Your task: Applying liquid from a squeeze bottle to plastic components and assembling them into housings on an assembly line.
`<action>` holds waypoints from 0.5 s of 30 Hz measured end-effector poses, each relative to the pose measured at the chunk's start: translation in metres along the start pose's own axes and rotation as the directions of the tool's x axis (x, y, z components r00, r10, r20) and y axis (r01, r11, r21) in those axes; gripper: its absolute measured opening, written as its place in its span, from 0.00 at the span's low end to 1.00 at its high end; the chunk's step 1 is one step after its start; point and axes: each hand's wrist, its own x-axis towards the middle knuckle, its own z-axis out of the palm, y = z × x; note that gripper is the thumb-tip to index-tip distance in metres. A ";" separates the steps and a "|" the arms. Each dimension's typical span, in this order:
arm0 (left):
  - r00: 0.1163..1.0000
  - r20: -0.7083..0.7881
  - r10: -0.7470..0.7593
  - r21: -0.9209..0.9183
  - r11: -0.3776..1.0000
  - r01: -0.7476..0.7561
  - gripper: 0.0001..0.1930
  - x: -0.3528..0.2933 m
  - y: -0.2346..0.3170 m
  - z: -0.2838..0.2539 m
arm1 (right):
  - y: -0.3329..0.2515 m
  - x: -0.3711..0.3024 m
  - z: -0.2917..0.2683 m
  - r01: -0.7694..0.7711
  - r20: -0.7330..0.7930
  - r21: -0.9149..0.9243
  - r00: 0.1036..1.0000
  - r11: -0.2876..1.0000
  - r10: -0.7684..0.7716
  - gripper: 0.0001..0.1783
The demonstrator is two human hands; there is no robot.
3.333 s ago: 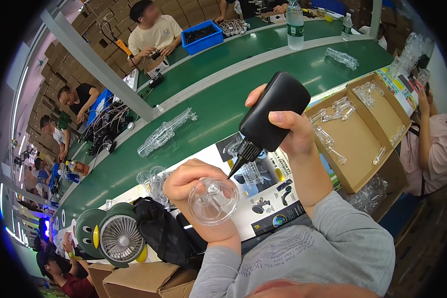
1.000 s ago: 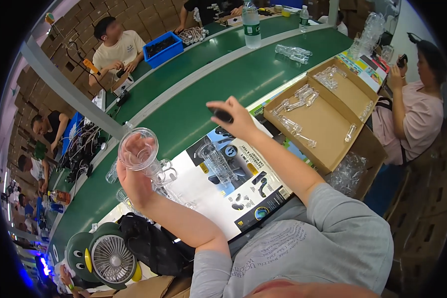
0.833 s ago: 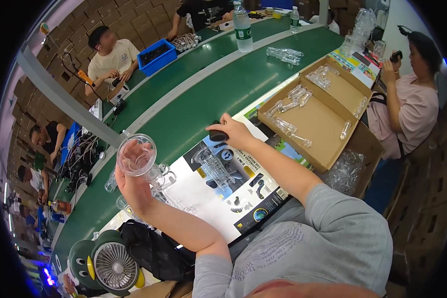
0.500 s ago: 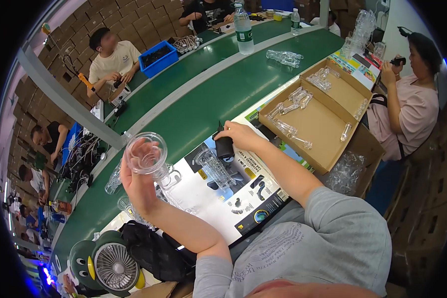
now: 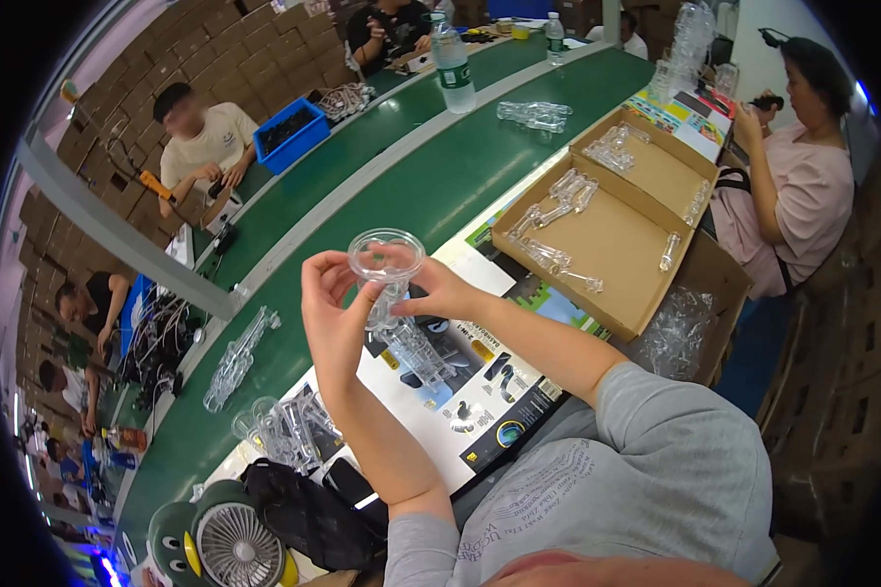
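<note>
A person at a green bench point(image 5: 431, 186) holds a clear plastic cup-shaped part point(image 5: 386, 269) up over the work area with both hands. The left hand point(image 5: 331, 318) has its grip curled round the left side and stem of the part, thumb and fingertips pinching it just under the round rim. The right hand point(image 5: 440, 293) closes its grip on the part from the other side, fingers pressed to the stem lower down. The part is raised off the bench, rim uppermost and tilted slightly toward the camera, directly above a printed sheet point(image 5: 460, 391) spread before the person, where another clear plastic piece point(image 5: 416, 352) lies just below the hands. To the right stands an open cardboard box point(image 5: 617, 230) with several clear parts scattered inside; a crumpled plastic bag point(image 5: 677, 333) sits at its near corner. To the lower left, a cluster of clear cups and tubes point(image 5: 279, 426) lies near a black pouch point(image 5: 308, 509) and a small green desk fan point(image 5: 227, 543). Farther up the bench are a bagged bundle of clear parts point(image 5: 535, 114), a water bottle point(image 5: 452, 64) and a blue bin point(image 5: 292, 137). Other people sit around the bench, one in a pink shirt point(image 5: 803, 196) at right.
</note>
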 end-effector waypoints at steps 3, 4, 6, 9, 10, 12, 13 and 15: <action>0.995 -0.095 0.042 -0.136 0.989 -0.055 0.25 0.006 -0.002 0.005 | 0.006 0.015 -0.008 -0.042 0.005 -0.061 0.999 0.997 0.042 0.36; 0.982 -0.173 0.070 -0.119 0.989 -0.092 0.27 0.005 0.003 0.002 | -0.002 0.026 -0.006 -0.035 -0.007 -0.071 0.999 0.997 0.034 0.36; 0.964 -0.228 0.138 -0.072 0.985 -0.158 0.27 0.004 0.008 -0.013 | -0.011 0.052 -0.007 -0.014 -0.237 0.185 0.970 0.983 0.059 0.27; 0.962 -0.263 0.073 -0.034 0.996 -0.085 0.23 0.000 0.013 -0.021 | -0.007 0.088 -0.043 0.013 -0.380 0.402 0.912 0.915 0.154 0.20; 0.965 -0.251 0.076 -0.040 0.995 -0.088 0.23 -0.002 0.014 -0.021 | -0.006 0.096 -0.058 0.021 -0.391 0.394 0.908 0.919 0.148 0.20; 0.959 -0.277 0.065 0.014 0.998 -0.064 0.24 -0.004 0.017 -0.025 | -0.003 0.114 -0.088 0.044 -0.544 0.391 0.817 0.919 0.192 0.22; 0.955 -0.290 0.062 0.023 0.998 -0.058 0.24 -0.004 0.017 -0.025 | 0.000 0.118 -0.105 0.019 -0.605 0.306 0.776 0.952 0.179 0.23; 0.955 -0.291 0.066 0.021 0.998 -0.063 0.24 -0.005 0.019 -0.023 | 0.010 0.118 -0.151 -0.069 -0.701 0.078 0.706 0.995 0.104 0.26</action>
